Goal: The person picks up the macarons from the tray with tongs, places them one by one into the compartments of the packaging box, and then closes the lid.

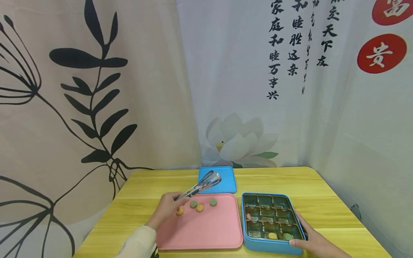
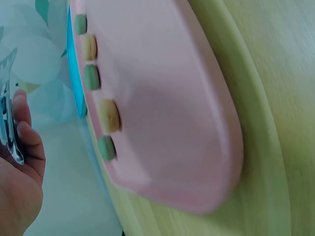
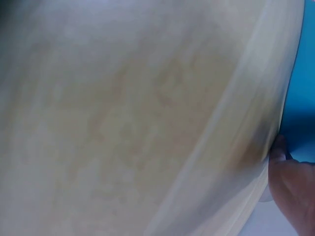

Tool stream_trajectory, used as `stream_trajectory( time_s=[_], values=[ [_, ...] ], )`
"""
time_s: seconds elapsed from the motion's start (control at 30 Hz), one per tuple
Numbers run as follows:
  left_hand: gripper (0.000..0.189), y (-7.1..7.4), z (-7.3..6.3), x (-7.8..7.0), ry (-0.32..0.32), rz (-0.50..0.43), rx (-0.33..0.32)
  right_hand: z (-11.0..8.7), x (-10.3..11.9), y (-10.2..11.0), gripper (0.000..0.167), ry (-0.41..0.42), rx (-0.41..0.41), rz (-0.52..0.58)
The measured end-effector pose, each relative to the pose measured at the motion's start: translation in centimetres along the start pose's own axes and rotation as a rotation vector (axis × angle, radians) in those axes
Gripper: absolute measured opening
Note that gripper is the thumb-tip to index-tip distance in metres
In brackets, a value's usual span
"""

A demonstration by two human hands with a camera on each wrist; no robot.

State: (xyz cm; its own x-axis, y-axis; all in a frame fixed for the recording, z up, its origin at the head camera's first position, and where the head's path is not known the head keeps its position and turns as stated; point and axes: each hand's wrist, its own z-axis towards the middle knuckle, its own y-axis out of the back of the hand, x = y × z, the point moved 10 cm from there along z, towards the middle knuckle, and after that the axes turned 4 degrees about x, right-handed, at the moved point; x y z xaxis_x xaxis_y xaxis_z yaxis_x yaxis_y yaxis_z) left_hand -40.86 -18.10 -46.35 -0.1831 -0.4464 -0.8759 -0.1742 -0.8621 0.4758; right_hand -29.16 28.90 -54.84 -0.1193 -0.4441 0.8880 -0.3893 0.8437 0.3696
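Observation:
My left hand point(image 1: 168, 209) grips metal tongs point(image 1: 203, 183), raised over the upper left of a pink tray point(image 1: 206, 236). Their tips point up and to the right, with nothing visible between them. Below lie several small macarons, among them a green macaron point(image 1: 213, 202) and a yellow macaron point(image 1: 199, 208); the left wrist view shows them in a row along one edge. My right hand point(image 1: 311, 238) holds the near right corner of a blue box point(image 1: 269, 247), thumb on its rim. In its divided insert sit a pink macaron point(image 1: 249, 216), a yellow macaron point(image 1: 272, 235) and a green macaron point(image 1: 288, 236).
A flat blue lid point(image 1: 226, 179) lies behind the tray, near the table's back edge. The wooden table point(image 1: 326, 204) carries everything. A printed curtain point(image 1: 155, 107) hangs directly behind it. Tray and box stand side by side, a narrow gap apart.

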Motion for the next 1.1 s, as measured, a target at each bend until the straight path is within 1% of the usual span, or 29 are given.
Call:
stream_trajectory(
  time_s=[0.13,0.4,0.6,0.7,0.77,0.83,0.93,1.1],
  values=[
    [0.029,1.3,-0.3,0.3,-0.007,0.032,-0.06,0.0,0.0,0.1,0.1,0.002,-0.007,-0.011],
    [0.03,4.0,-1.6,1.6,0.026,0.076,-0.146,0.1,0.0,0.0,0.1,-0.009,0.0,0.009],
    [0.035,6.5,-2.8,2.7,0.057,0.178,-0.206,0.1,0.2,0.1,0.099,-0.014,0.002,-0.004],
    [0.037,7.7,-3.4,3.5,0.078,0.216,-0.22,0.0,0.3,0.1,0.1,-0.013,0.003,0.009],
    [0.037,8.4,-3.8,4.0,0.096,0.222,-0.226,0.0,0.3,0.1,0.099,-0.013,0.005,0.015],
    [0.039,9.0,-4.2,4.6,0.113,0.224,-0.229,0.0,0.3,0.2,0.099,-0.014,0.006,0.017],
    [0.044,9.7,-5.0,5.4,0.139,0.253,-0.229,0.1,0.2,0.2,0.099,-0.018,0.006,0.016],
    [0.047,10.7,-6.5,5.9,0.154,0.362,-0.232,0.2,-0.2,0.2,0.1,-0.037,0.024,0.005]
  ],
)
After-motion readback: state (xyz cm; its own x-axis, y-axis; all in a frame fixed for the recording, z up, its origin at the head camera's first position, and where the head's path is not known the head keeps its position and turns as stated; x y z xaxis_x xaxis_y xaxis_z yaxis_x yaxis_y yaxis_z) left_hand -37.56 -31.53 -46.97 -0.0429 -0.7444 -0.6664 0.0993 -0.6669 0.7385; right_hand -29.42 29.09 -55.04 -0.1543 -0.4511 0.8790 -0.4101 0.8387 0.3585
